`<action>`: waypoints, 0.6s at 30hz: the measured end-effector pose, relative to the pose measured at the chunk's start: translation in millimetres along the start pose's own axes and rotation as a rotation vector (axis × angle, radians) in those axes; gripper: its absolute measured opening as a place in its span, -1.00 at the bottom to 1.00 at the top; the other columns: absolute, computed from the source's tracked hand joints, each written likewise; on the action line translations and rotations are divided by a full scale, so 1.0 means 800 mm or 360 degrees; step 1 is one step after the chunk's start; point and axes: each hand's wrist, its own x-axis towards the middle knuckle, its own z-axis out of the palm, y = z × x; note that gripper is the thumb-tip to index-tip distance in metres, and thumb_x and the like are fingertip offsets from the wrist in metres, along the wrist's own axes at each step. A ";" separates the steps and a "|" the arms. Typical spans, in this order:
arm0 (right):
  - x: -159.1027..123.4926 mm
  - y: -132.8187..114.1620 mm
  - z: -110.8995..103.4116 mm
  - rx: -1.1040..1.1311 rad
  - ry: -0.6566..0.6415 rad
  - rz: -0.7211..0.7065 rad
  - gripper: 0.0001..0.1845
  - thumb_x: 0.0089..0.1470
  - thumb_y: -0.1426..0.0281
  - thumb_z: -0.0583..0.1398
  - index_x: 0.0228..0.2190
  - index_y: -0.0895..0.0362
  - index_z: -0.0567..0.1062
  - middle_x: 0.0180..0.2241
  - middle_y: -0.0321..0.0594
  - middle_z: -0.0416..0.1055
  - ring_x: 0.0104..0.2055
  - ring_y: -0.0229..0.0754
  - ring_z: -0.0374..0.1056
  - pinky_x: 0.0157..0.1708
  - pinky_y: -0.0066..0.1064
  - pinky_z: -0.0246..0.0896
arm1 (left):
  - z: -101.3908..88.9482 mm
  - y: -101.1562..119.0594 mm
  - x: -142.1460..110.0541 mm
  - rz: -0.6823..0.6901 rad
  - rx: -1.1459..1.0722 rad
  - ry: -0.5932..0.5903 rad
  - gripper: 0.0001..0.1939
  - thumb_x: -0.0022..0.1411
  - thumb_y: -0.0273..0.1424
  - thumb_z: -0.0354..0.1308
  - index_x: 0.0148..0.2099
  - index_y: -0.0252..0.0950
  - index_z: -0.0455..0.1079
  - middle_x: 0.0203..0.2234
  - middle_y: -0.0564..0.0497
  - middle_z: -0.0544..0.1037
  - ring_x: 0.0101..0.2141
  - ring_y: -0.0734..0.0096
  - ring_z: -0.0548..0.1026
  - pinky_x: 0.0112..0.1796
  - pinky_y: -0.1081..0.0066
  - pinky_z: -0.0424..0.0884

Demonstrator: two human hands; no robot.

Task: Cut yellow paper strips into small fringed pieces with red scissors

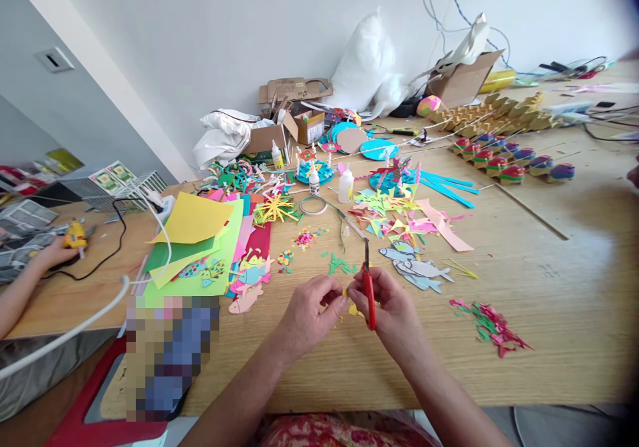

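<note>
Red-handled scissors (369, 299) sit in my right hand (397, 314), their blades pointing away from me. My left hand (312, 315) is closed in a pinch just left of it, and the fingertips of both hands nearly meet. A tiny bit of yellow paper seems to be between them, mostly hidden by the fingers. Small yellow paper scraps (353, 310) lie on the table under my hands. Green paper clippings (341, 263) are just beyond the fingertips. Grey paper fish (417, 267) lie to the right, and colourful paper fish (252, 275) to the left.
Coloured paper sheets (192, 219) are stacked at left, near a white cable (117, 298). Glue bottles (345, 186) and a tape roll (313, 205) stand ahead. Red and green scraps (494, 327) lie right; painted egg-carton pieces (514, 157) farther back. Another person's hand (56, 251) holds a yellow tool.
</note>
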 end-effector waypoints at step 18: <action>-0.005 -0.005 0.001 -0.0422 -0.0079 -0.0206 -0.85 -0.04 0.33 0.16 -0.46 0.09 0.27 -0.53 -0.35 0.23 -0.51 -0.29 0.16 -0.50 -0.47 0.12 | 0.005 -0.006 -0.001 -0.0249 -0.0439 -0.0031 -0.86 0.11 -0.40 0.00 -0.46 -0.34 0.27 -0.61 0.12 0.23 -0.54 0.55 0.19 -0.50 0.54 0.13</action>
